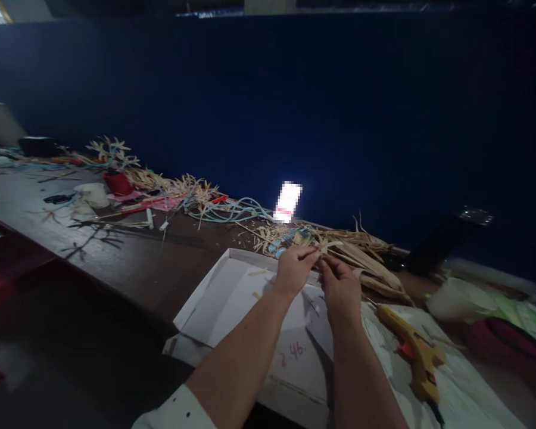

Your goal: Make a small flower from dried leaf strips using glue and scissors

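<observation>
My left hand (292, 271) and my right hand (343, 290) meet above the far edge of a shallow white cardboard box (214, 313). Thumbs and fingertips of both are pinched together on a small pale strip of dried leaf (324, 245); its lower part is hidden by the fingers. Just beyond them lies a heap of dried leaf strips (370, 259), with shredded bits at its left end. Small scraps lie in the box, and "2.46." is written in red on its card. To the right rests a yellow hot glue gun (408, 345) on white sheets.
Thin blue tubing (232, 210) curls behind the box, near a bright blurred phone-like screen (288, 201). Leaf-strip flowers (196, 187), a red container (118, 183) and scissors (59, 198) lie left. A dark cylinder (449, 238) and a whitish cup (458, 298) stand right. A dark blue partition (250, 101) rises behind.
</observation>
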The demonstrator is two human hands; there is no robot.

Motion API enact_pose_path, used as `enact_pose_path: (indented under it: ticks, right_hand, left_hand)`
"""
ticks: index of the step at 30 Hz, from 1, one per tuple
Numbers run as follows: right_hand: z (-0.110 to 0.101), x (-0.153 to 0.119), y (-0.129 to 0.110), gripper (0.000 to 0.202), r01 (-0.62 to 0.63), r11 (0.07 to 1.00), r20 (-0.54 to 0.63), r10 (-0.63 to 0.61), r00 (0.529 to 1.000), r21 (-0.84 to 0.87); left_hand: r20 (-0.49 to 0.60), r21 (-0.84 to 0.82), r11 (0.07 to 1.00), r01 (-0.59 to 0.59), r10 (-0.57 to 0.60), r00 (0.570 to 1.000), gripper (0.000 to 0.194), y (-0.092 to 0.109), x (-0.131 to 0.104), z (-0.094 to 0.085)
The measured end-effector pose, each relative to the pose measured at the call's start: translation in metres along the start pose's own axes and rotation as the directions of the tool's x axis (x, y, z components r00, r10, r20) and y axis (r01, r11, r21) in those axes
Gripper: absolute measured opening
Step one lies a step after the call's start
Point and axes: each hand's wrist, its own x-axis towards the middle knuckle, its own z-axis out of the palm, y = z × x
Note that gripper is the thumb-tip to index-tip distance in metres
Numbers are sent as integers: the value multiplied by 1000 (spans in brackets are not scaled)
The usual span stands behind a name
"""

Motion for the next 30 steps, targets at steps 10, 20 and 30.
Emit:
enact_pose_path:
  ticks: [10,20,30]
  right_hand:
    - [0,-1,-3,34,-26,993,-40,30,999,112]
    - [1,-1,-2,36,-58,985,29,54,998,163]
    - [2,-4,-7,39,-98,974,117,75,990,207]
  left_hand:
    - [56,-115,986,124,-119,991,29,4,-2,4]
    - [153,-332,894,301,-264,952,32,16,-1,-1]
    - [170,-361,861,359,-318,933,36,11,2,-3]
